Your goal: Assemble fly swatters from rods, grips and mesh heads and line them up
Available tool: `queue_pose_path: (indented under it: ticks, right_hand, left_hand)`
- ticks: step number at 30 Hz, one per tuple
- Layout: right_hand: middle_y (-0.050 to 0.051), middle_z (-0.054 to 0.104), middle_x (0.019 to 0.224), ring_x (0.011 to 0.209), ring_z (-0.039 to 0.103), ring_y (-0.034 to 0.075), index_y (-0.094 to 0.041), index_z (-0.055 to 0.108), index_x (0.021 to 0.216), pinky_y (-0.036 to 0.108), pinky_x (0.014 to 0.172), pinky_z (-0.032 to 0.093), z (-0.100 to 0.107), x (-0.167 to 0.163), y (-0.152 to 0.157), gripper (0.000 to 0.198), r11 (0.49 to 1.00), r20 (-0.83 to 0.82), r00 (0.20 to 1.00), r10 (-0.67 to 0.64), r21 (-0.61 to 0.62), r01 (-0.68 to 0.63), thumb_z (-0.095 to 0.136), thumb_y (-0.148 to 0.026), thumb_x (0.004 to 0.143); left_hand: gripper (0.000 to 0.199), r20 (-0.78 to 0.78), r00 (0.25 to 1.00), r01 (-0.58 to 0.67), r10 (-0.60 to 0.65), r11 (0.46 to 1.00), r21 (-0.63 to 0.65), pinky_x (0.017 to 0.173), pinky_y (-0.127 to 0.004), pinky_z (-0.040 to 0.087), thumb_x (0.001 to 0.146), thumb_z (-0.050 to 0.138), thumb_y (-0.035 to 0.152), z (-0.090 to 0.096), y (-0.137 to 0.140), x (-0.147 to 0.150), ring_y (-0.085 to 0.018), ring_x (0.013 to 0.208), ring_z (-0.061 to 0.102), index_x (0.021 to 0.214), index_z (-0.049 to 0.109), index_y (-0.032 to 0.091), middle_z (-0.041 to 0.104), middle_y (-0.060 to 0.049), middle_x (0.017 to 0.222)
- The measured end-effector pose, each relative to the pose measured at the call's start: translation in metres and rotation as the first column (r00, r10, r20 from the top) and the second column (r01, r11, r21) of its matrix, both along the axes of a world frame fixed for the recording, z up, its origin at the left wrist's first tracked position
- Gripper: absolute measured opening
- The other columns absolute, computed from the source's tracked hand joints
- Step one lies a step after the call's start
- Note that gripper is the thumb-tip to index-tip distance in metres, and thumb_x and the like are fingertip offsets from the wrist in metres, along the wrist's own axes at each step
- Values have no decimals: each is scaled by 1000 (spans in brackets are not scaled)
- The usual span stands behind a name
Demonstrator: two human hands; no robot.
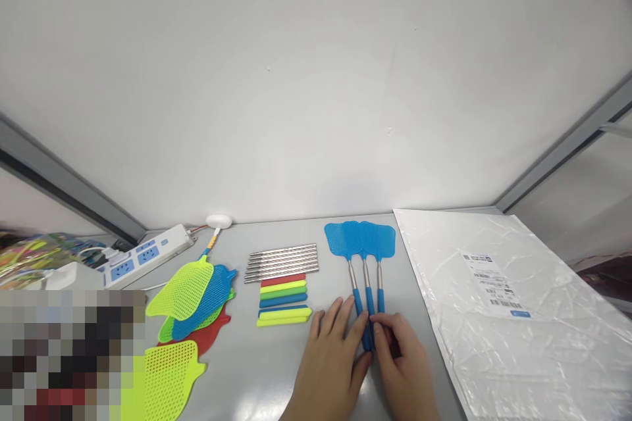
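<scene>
Three blue fly swatters [363,237] lie side by side on the grey table, heads overlapping and pointing away from me. Each has a metal rod and a blue grip. My left hand [328,365] rests flat with its fingers spread, the index fingertip touching the blue grips from the left. On the other side, my right hand [407,368] is curled, its thumb and index finger at the lower end of the grips. Those fingers partly hide the grip ends. Left of my hands are several coloured grips [283,298], with several metal rods [284,262] lying behind them.
Loose swatter heads [182,289] in yellow, blue, green and red are piled at the left. Behind them stand a power strip [143,256] and a small white device [218,221]. A large white plastic mailer [494,342] covers the right side. A white wall rises behind.
</scene>
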State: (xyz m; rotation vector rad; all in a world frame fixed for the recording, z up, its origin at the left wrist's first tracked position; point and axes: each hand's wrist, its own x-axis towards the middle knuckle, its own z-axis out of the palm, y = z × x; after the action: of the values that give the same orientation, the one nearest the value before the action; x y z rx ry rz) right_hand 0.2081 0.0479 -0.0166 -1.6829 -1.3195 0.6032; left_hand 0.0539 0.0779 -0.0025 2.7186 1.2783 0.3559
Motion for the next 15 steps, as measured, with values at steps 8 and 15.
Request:
queue_pose_path:
  ticks: [8, 15]
  right_hand:
    - [4, 65, 80, 69, 60, 19, -22, 65, 94, 31, 65, 49, 1, 0, 0, 28, 1000, -17, 1000, 11, 0, -11, 47, -43, 93]
    - [4, 64, 79, 70, 60, 19, -23, 65, 94, 31, 66, 49, 1, 2, -1, 28, 1000, -24, 1000, 12, -11, -12, 48, -45, 92]
  left_hand:
    - [56, 28, 1000, 6, -6, 1000, -1, 105, -50, 33, 92, 49, 29, 1, 1, 0, -31, 137, 33, 147, 35, 28, 32, -4, 155]
    - [52, 95, 995, -11, 18, 998, -65, 107, -50, 32, 95, 46, 35, 6, -1, 2, -29, 138, 33, 145, 36, 31, 34, -2, 154]
